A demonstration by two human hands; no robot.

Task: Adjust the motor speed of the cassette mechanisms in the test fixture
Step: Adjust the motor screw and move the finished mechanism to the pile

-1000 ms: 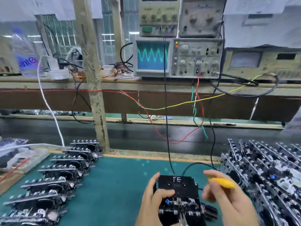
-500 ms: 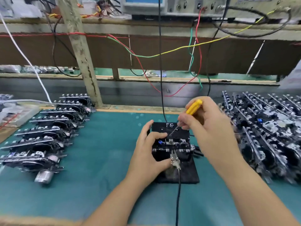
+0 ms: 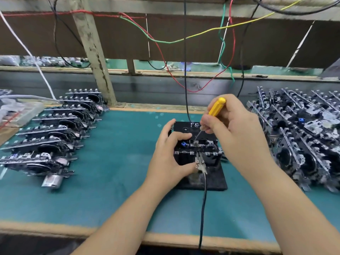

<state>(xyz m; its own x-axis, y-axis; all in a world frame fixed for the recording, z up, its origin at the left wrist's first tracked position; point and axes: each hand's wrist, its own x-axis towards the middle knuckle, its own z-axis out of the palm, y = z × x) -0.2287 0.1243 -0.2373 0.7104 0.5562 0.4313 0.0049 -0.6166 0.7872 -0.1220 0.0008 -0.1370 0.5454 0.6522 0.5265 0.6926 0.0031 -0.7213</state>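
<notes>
At the middle of the green bench mat (image 3: pixel 114 181), trimming motor speed on a cassette mechanism (image 3: pixel 197 150) seated in the black test fixture (image 3: pixel 211 178)

Left hand (image 3: pixel 168 159) grips the mechanism's near-left side, thumb on top, steadying it; right hand (image 3: pixel 233 126) pinches the yellow screwdriver (image 3: pixel 217 106), its thin blade angled down into the mechanism's top. Best to keep the tip seated, turn in tiny steps, and hold the unit firm so the clip lead (image 3: pixel 200 164) stays attached
</notes>
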